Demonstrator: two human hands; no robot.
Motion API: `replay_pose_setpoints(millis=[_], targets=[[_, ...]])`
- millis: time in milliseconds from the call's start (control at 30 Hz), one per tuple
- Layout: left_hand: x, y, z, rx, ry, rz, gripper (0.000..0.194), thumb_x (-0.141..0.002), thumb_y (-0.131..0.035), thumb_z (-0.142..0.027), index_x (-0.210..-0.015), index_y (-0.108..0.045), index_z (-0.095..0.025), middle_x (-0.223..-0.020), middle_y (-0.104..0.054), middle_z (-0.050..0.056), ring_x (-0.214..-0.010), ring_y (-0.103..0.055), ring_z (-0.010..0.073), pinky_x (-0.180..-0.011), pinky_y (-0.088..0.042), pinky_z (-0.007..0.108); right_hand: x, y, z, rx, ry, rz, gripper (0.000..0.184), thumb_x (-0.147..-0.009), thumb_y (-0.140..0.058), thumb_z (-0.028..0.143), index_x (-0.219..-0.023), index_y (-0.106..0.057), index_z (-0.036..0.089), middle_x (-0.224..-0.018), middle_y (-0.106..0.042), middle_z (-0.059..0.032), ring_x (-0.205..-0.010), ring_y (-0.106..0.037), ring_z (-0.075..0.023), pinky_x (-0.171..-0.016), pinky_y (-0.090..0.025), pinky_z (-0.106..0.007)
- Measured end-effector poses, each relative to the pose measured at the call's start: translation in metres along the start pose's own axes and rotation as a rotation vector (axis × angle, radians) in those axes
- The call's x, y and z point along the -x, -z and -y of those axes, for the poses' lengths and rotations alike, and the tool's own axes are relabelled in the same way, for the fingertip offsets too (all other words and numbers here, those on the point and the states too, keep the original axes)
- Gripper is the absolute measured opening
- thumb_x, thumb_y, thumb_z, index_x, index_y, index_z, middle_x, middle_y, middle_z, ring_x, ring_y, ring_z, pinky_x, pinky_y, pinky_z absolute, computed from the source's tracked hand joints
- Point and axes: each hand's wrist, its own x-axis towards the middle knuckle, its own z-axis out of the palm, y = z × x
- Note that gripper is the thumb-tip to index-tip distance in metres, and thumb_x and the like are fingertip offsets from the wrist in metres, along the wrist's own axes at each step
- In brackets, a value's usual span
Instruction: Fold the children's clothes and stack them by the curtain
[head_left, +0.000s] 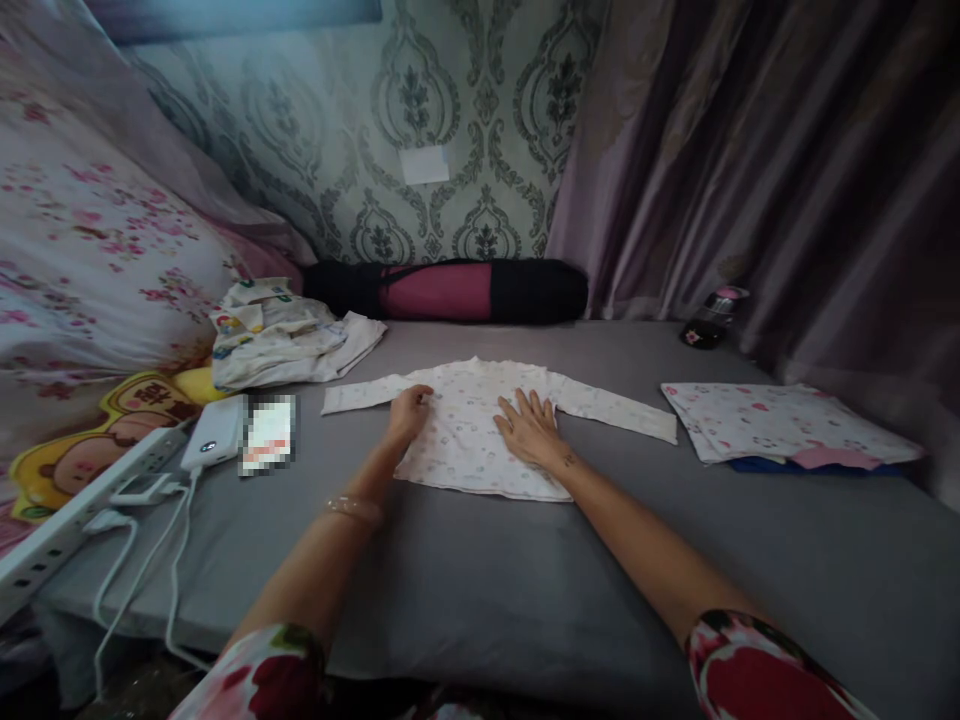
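Note:
A small white long-sleeved shirt (469, 445) with a faint print lies spread on the grey bed sheet, collar pointing away from me and both sleeves stretched out sideways. At its left side, just below the sleeve, my left hand (410, 412) is closed, fingers curled at the fabric; the fingertips are small and partly hidden. My right hand (529, 428) rests flat on the right half of the shirt, its fingers spread. The shirt's lower hem faces me.
Left of the shirt are a clothes pile (277, 340), a white power bank (216, 432), a blurred card (268, 435), a power strip (90, 510) and a yellow cushion (67, 460). Folded printed cloth (780, 420) and a dark bottle (709, 318) lie right. A long bag (442, 290) lies along the wall.

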Motion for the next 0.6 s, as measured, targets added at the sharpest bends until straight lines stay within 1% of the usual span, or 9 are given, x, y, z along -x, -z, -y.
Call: replay_pose_setpoints(millis=[67,133,233,300,333,400,500,533,600], targets=[[0.009,-0.002,-0.005,-0.322,-0.086,-0.039,0.039,-0.081,-0.045,-0.013,-0.116,-0.062,-0.021,-0.103,-0.061,0.010,-0.093,-0.059,0.0213,-0.077,-0.045,0.029,0.000,0.000,0.001,0.002,0.000,0.000,0.057,-0.096,-0.022,0.053,-0.145,-0.035,0.027,-0.155,-0.023,-0.0115,-0.141,-0.015,-0.0364,-0.111,-0.008,-0.056],[0.018,-0.003,-0.016,-0.582,-0.147,-0.072,0.036,-0.082,-0.045,-0.012,-0.113,-0.063,-0.021,-0.111,-0.057,0.013,-0.101,-0.057,0.0256,-0.079,-0.046,0.033,0.001,0.000,0.001,0.002,-0.001,0.003,0.057,-0.096,-0.023,0.053,-0.145,-0.035,0.027,-0.155,-0.023,-0.0115,-0.141,-0.015,-0.0365,-0.111,-0.008,-0.056],[0.027,-0.006,-0.036,-0.816,-0.227,-0.137,0.030,-0.084,-0.042,-0.008,-0.098,-0.068,-0.013,-0.111,-0.055,0.019,-0.108,-0.052,0.0318,-0.086,-0.044,0.041,-0.001,0.001,0.002,-0.009,-0.004,0.013,0.057,-0.096,-0.022,0.052,-0.146,-0.035,0.026,-0.155,-0.022,-0.0115,-0.141,-0.014,-0.0360,-0.111,-0.008,-0.056],[0.030,-0.009,-0.047,-0.847,-0.297,-0.158,0.031,-0.085,-0.039,-0.008,-0.094,-0.068,-0.011,-0.109,-0.056,0.020,-0.110,-0.051,0.0335,-0.090,-0.042,0.045,-0.001,0.003,0.001,-0.015,-0.008,0.020,0.057,-0.096,-0.022,0.052,-0.146,-0.035,0.026,-0.155,-0.022,-0.0113,-0.142,-0.013,-0.0354,-0.111,-0.008,-0.056],[0.032,-0.011,-0.051,-0.827,-0.344,-0.134,0.031,-0.086,-0.039,-0.008,-0.096,-0.067,-0.012,-0.108,-0.057,0.020,-0.109,-0.051,0.0330,-0.090,-0.042,0.045,-0.001,0.004,0.001,-0.018,-0.010,0.030,0.057,-0.096,-0.023,0.052,-0.146,-0.034,0.026,-0.155,-0.022,-0.0116,-0.142,-0.013,-0.0351,-0.111,-0.007,-0.056],[0.035,-0.017,-0.052,-0.725,-0.469,-0.013,0.032,-0.088,-0.038,-0.011,-0.107,-0.064,-0.014,-0.111,-0.060,0.017,-0.109,-0.054,0.0293,-0.092,-0.043,0.043,0.000,0.007,0.002,-0.025,-0.003,0.051,0.057,-0.097,-0.023,0.050,-0.146,-0.033,0.024,-0.156,-0.021,-0.0132,-0.142,-0.012,-0.0341,-0.111,-0.007,-0.055],[0.040,-0.029,-0.039,-0.551,-0.652,0.173,0.036,-0.093,-0.036,-0.020,-0.124,-0.053,-0.013,-0.124,-0.058,0.015,-0.118,-0.052,0.0233,-0.099,-0.041,0.037,0.010,0.012,0.009,-0.044,0.070,0.068,0.057,-0.097,-0.023,0.047,-0.148,-0.030,0.022,-0.157,-0.016,-0.0143,-0.144,-0.008,-0.0314,-0.112,-0.005,-0.054],[0.042,-0.033,-0.032,-0.526,-0.677,0.181,0.039,-0.095,-0.034,-0.024,-0.128,-0.050,-0.012,-0.130,-0.054,0.017,-0.123,-0.049,0.0230,-0.103,-0.039,0.036,0.015,0.013,0.012,-0.055,0.103,0.074,0.057,-0.097,-0.023,0.047,-0.148,-0.029,0.022,-0.157,-0.014,-0.0139,-0.144,-0.006,-0.0307,-0.112,-0.005,-0.054],[0.046,-0.039,-0.020,-0.544,-0.643,0.120,0.045,-0.097,-0.031,-0.033,-0.133,-0.045,-0.009,-0.139,-0.047,0.019,-0.132,-0.041,0.0251,-0.108,-0.034,0.040,0.024,0.014,0.019,-0.074,0.148,0.102,0.058,-0.097,-0.024,0.049,-0.149,-0.028,0.024,-0.157,-0.012,-0.0129,-0.144,-0.005,-0.0303,-0.112,-0.004,-0.055]])
